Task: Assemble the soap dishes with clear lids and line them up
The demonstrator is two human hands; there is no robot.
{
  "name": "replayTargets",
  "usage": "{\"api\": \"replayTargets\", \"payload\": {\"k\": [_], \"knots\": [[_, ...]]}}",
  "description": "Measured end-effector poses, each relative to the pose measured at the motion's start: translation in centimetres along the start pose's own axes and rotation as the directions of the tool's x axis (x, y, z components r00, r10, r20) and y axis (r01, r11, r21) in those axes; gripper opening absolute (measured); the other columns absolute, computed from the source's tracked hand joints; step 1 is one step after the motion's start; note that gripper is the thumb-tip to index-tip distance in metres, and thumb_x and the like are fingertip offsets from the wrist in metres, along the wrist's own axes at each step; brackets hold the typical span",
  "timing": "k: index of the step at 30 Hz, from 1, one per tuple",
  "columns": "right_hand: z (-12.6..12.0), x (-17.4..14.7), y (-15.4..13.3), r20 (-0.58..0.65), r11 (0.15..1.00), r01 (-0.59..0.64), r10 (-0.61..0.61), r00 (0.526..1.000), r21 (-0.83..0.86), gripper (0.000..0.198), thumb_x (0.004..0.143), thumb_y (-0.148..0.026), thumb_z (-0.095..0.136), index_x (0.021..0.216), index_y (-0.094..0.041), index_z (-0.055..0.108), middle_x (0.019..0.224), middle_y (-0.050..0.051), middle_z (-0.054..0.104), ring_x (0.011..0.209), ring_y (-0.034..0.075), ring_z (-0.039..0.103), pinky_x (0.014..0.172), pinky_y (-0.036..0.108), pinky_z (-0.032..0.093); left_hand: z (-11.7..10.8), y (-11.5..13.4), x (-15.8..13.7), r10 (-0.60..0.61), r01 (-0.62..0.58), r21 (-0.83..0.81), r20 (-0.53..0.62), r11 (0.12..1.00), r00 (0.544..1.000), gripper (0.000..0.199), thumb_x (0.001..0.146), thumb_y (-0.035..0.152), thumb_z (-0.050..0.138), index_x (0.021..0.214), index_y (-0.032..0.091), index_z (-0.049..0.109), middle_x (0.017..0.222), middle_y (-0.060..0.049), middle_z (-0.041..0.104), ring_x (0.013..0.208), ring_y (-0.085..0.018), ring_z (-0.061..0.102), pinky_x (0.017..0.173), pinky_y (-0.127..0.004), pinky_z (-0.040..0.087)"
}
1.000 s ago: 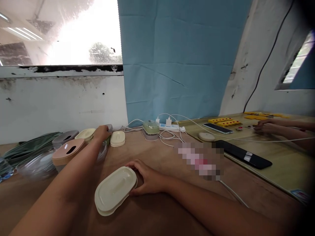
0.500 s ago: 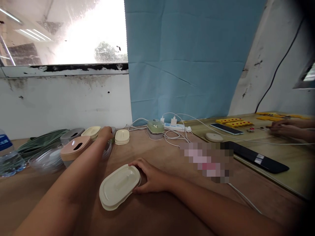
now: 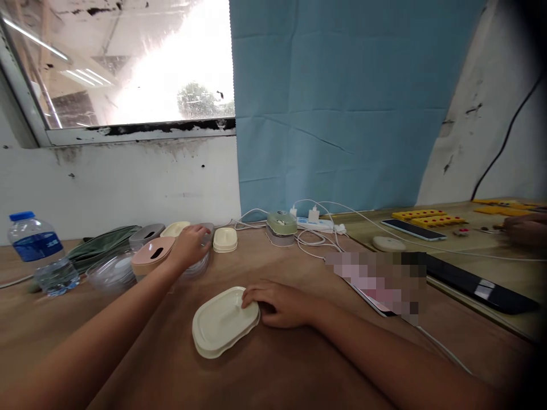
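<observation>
Cream lid (image 3: pixel 222 326) slants lengthwise, far end rightward

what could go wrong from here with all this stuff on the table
The left hand is close among crowded containers, so it could knock the pink-topped container beside its wrist.

The right hand has its fingers at one end of the cream oval piece, so an uneven push might make it swivel or slide.

The water bottle stands upright left of the clear bowl; a wide arm sweep could topple it.
</observation>
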State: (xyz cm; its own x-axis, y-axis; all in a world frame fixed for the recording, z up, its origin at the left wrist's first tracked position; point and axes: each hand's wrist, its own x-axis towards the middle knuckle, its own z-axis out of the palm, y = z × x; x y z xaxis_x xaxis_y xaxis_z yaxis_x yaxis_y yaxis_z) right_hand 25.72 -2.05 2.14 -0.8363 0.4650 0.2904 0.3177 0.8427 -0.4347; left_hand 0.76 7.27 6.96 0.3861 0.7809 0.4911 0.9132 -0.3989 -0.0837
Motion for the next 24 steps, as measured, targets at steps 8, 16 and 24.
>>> {"api": "replayTargets", "payload": {"k": [8, 16, 24], "knots": [[-1.0, -1.0, 1.4, -0.071, 0.992, -0.108, 0.103, 0.992, -0.064, 0.033, 0.067, -0.01, 0.051, 0.097, -0.021, 0.062, 0.095, 0.005, 0.058, 0.086, 0.017, 0.055, 0.08, 0.029, 0.043, -1.5, 2.7, -9.9, 0.233, -0.253, -0.096, -0.182, 0.963, 0.955, 0.02, 0.077, 0.021, 0.045, 0.092, 0.021, 0.058, 0.097, -0.004, 0.06, 0.098, -0.021, 0.047, 0.092, -0.038, 0.027], [0.2, 2.4, 3.8, -0.446, 0.925, -0.336, 0.23, 0.865, -0.175, 0.023, 0.078, -0.034, 0.05, 0.093, -0.02, 0.061, 0.091, 0.006, 0.059, 0.063, 0.015, 0.053, 0.062, 0.028, 0.045, -0.3, 1.7, -10.1, 0.112, -0.149, -0.152, -0.232, 0.977, 0.966, 0.017, 0.075, 0.017, 0.045, 0.084, 0.021, 0.059, 0.089, -0.004, 0.059, 0.086, -0.019, 0.05, 0.082, -0.036, 0.031], [1.6, 12.8, 9.1, -0.687, 0.803, -0.575, 0.328, 0.648, -0.16, 0.029, 0.086, -0.024, 0.035, 0.105, -0.013, 0.052, 0.108, 0.012, 0.051, 0.097, 0.022, 0.05, 0.081, 0.033, 0.04, -0.2, 1.7, -10.2, 0.051, -0.084, -0.148, -0.214, 0.985, 0.976, 0.014, 0.073, 0.019, 0.048, 0.082, 0.022, 0.059, 0.086, -0.003, 0.057, 0.082, -0.019, 0.048, 0.075, -0.034, 0.031]]}}
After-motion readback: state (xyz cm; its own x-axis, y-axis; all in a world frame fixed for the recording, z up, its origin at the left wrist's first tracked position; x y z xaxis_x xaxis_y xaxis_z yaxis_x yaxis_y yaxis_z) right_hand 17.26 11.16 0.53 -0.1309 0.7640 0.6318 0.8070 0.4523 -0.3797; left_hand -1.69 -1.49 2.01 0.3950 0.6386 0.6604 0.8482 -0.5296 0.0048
